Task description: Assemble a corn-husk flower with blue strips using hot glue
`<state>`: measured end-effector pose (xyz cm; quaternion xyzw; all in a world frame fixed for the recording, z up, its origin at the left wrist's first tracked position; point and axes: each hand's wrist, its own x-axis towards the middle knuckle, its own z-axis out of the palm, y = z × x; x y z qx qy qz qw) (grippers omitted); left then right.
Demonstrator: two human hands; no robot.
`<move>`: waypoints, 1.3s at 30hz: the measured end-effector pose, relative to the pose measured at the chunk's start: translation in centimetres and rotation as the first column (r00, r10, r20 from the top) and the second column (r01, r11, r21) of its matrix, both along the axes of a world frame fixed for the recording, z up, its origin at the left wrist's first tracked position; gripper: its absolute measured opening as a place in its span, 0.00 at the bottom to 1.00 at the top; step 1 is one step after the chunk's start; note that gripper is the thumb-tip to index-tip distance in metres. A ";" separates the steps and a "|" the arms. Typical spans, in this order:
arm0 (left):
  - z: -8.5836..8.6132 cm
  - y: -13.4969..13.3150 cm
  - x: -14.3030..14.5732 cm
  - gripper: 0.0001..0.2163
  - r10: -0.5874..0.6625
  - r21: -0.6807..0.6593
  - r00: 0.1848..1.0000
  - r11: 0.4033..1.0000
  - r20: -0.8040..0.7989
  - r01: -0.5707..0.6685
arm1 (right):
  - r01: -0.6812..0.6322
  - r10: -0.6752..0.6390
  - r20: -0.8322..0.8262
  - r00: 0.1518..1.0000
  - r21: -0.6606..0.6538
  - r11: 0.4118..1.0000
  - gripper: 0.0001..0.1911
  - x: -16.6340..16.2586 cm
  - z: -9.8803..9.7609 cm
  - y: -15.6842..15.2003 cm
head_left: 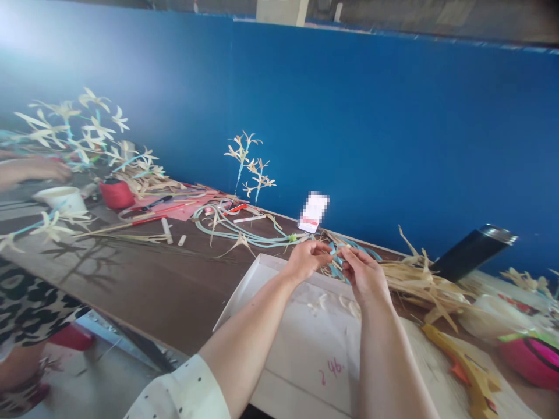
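- Small pale piece [347, 247]: in the head view, it is seen at the fingertips of the right hand [364, 273], above the far edge of the white box [301, 337].
- By the right hand, the piece appears to be pinched between thumb and forefinger. The fingers of the left hand [308, 260] are bent together just beside it; whether anything is gripped there cannot be told.
- Behind and below the hands, blue-green strands [336, 270] are seen, and dry straw-coloured leaves [406, 282] are spread to the right.
- It is judged that the piece could be dropped into the box or among the strands, if the pinch is loosened, because so little of it is held. It could also be bent or torn, if it is pressed too hard, since it looks thin.
- Its long axis seems to be laid roughly across, from one hand toward the other; which end is the tip cannot be told, as most of it is hidden by the fingers.
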<state>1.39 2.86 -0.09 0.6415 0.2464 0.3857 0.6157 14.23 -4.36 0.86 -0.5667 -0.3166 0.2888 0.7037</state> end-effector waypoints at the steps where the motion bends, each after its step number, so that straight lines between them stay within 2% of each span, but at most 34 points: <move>1: 0.0 0.0 0.0 0.16 0.000 0.006 1.000 1.000 -0.003 0.000 | -0.005 0.005 0.012 1.000 0.002 1.000 0.16 0.0 0.0 0.0; 12: 0.3 -0.1 -0.2 0.15 0.034 0.063 0.993 0.998 -0.116 -0.027 | -0.041 0.040 0.052 0.998 0.013 0.999 0.18 0.1 -0.1 0.0; 25: 0.1 -0.2 -0.2 0.16 0.051 0.082 0.991 0.996 -0.127 -0.041 | -0.028 0.028 0.008 1.000 0.005 1.000 0.18 0.1 -0.3 0.1; 30: 0.1 -0.1 -0.2 0.17 0.059 0.087 0.988 0.995 -0.140 -0.047 | -0.029 0.029 0.036 0.999 0.002 1.000 0.18 0.0 -0.1 0.0; 35: -0.2 0.0 0.0 0.16 0.031 0.024 0.991 0.999 -0.127 -0.028 | -0.034 0.034 0.045 0.998 0.007 0.999 0.18 -0.2 -0.1 0.1; 39: -0.6 0.2 0.5 0.12 0.009 -0.133 1.000 0.991 -0.015 -0.011 | -0.007 0.007 -0.020 1.000 -0.012 1.000 0.20 -0.1 -0.4 0.3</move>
